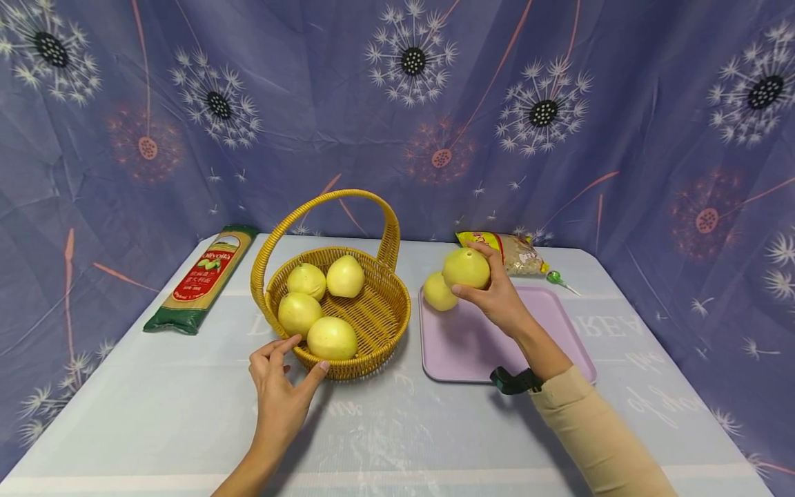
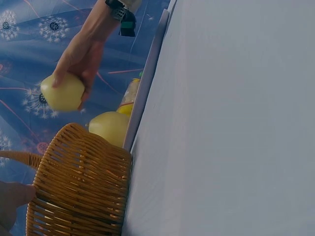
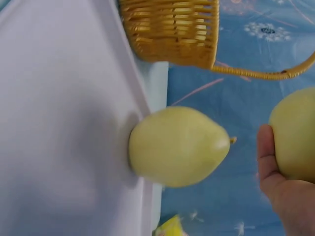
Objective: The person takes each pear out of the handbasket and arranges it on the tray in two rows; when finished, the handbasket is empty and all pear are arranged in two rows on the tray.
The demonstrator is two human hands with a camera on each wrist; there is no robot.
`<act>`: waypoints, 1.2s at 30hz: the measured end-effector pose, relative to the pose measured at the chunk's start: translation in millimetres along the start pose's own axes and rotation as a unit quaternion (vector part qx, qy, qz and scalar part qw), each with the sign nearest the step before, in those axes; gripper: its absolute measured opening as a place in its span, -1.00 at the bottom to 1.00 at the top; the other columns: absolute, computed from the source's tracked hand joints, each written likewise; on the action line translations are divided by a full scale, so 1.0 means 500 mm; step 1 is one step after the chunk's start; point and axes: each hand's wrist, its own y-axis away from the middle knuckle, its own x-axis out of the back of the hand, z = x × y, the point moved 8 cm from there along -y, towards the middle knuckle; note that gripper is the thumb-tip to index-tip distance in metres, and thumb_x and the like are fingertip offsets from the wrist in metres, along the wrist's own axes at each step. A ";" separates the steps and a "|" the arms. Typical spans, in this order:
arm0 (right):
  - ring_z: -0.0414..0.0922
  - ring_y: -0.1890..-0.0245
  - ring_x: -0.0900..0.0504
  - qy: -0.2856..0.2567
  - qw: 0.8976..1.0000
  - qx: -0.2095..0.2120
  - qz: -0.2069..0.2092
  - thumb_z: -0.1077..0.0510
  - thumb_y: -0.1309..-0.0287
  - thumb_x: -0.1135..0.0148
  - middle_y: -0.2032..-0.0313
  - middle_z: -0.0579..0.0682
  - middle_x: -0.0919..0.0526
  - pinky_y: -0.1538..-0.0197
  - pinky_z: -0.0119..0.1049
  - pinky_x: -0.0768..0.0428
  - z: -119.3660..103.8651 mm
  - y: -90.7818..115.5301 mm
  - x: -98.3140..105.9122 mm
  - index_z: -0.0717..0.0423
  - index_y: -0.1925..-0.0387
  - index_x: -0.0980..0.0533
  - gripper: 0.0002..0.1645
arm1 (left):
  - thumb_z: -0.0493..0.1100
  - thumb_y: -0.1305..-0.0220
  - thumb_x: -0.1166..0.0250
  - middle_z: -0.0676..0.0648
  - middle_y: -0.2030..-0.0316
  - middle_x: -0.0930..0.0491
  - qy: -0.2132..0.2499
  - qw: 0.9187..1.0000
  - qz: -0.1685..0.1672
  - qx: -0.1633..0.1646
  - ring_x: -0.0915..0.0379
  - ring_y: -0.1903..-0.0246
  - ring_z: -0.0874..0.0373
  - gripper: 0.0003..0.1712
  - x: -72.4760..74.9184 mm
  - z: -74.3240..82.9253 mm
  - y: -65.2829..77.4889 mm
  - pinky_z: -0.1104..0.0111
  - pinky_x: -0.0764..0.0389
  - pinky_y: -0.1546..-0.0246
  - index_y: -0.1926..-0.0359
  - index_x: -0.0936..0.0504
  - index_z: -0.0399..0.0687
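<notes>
My right hand (image 1: 500, 297) holds a pale yellow-green pear (image 1: 466, 268) between thumb and fingers, raised above the back left of a lilac tray (image 1: 481, 348). A second pear (image 3: 178, 146) sits on that tray, stem upward, just below the held one. My left hand (image 1: 281, 386) touches the near rim of a yellow wicker basket (image 1: 379, 319), thumb and index finger spread along it. Inside the basket, several pears (image 1: 332, 339) lie towards the left and front. In the left wrist view, the thumb (image 2: 22, 192) rests at the basket's rim.
A green-ended pasta packet (image 1: 205, 276) lies at the table's left. Behind the tray are a yellow-and-clear food bag (image 1: 518, 254) and a small green-headed item (image 1: 555, 277). The basket's tall handle (image 1: 338, 194) arches over it. A patterned purple cloth (image 1: 323, 124) hangs behind the table.
</notes>
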 end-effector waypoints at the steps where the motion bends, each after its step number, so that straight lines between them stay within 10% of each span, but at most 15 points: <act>1: 0.04 -0.12 -0.35 0.002 1.000 -0.002 0.003 0.28 -0.05 -0.34 -0.36 -0.02 -0.06 0.06 -0.47 -0.58 0.004 0.001 0.005 -0.17 -0.33 -0.05 -0.08 | -0.18 -0.01 -0.45 -0.21 -0.06 -0.13 0.001 1.000 -0.001 0.000 0.02 -0.14 0.10 -0.33 0.000 0.000 0.000 0.32 -0.24 0.06 -0.15 -0.41 -0.22; 13: 0.07 -0.13 -0.34 0.052 0.997 -0.042 0.026 0.19 -0.04 -0.38 -0.36 0.08 -0.05 0.04 -0.53 -0.52 0.053 0.007 0.056 -0.23 -0.40 -0.03 0.00 | -0.19 -0.01 -0.46 -0.21 -0.06 -0.13 0.002 1.000 0.000 0.002 0.03 -0.11 0.16 -0.33 -0.001 -0.001 0.000 0.32 -0.25 0.05 -0.15 -0.42 -0.20; 36: 0.15 -0.19 -0.32 0.121 0.986 -0.110 0.022 0.11 -0.04 -0.38 -0.29 0.22 -0.19 -0.24 0.00 -0.39 0.124 -0.018 0.096 0.11 -0.39 -0.04 -0.01 | -0.19 -0.01 -0.45 -0.21 -0.07 -0.14 0.003 1.000 0.000 0.003 0.01 -0.13 0.12 -0.34 0.000 -0.001 0.000 0.30 -0.25 0.05 -0.15 -0.42 -0.20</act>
